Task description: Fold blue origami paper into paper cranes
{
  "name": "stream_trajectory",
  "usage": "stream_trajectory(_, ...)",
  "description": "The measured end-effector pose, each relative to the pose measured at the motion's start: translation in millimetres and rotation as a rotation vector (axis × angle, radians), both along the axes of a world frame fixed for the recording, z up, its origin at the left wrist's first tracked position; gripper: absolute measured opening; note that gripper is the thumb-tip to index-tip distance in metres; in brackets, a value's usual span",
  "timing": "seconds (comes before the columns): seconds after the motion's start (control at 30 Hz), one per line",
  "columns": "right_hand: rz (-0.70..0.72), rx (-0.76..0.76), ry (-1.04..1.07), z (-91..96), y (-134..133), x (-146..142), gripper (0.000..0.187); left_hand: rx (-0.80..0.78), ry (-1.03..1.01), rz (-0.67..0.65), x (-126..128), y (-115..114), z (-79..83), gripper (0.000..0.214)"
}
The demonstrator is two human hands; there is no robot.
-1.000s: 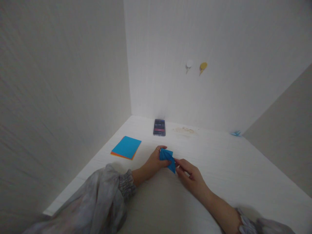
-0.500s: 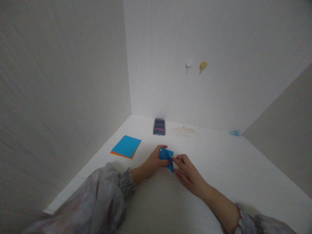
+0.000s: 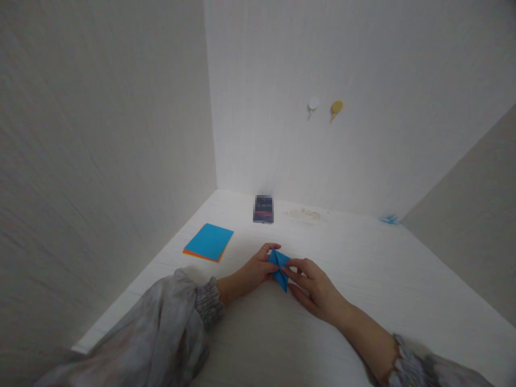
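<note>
A stack of origami paper [image 3: 209, 242] lies at left. Mid-table, your left hand [image 3: 258, 270] pinches the folded blue paper [image 3: 279, 258]; your right hand [image 3: 316, 290] touches its right side, grip unclear. Far right sits another blue folded piece [image 3: 389, 219].

Folded blue paper [image 3: 281, 258] gripped by the left hand [image 3: 258, 269], touched by the right hand [image 3: 318, 289], blue-topped paper stack [image 3: 209, 242] laid on white table [image 3: 371, 269], dark pixelated object [image 3: 263, 209] placed near wall [image 3: 262, 123]
</note>
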State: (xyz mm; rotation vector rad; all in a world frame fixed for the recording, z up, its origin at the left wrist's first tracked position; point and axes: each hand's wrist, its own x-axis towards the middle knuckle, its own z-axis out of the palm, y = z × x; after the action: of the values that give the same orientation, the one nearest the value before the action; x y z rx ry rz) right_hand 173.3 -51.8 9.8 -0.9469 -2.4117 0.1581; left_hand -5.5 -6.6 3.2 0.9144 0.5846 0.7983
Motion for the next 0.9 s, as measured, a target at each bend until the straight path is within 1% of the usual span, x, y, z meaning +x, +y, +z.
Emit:
stream_trajectory(0.17,0.061,0.050,-0.040,2.9,2,0,0.038,0.009,0.002,0.006,0,0,-0.1,0.054)
stream_trajectory(0.33,0.059,0.090,-0.087,3.0,1,-1,0.035,0.028,0.021,0.020,-1,0,-0.1,0.050)
stream_trajectory(0.57,0.080,0.100,-0.123,2.5,2,-1,0.034,0.144,0.180,0.053,0,1,-5.8,0.046)
stream_trajectory(0.77,0.070,0.126,-0.124,1.9,1,-2,0.032,0.162,0.185,0.056,-1,3,-7.3,0.045)
stream_trajectory(0.9,0.070,0.183,-0.094,-0.6,0,-4,0.029,0.182,0.216,0.052,-1,5,-11.2,0.043)
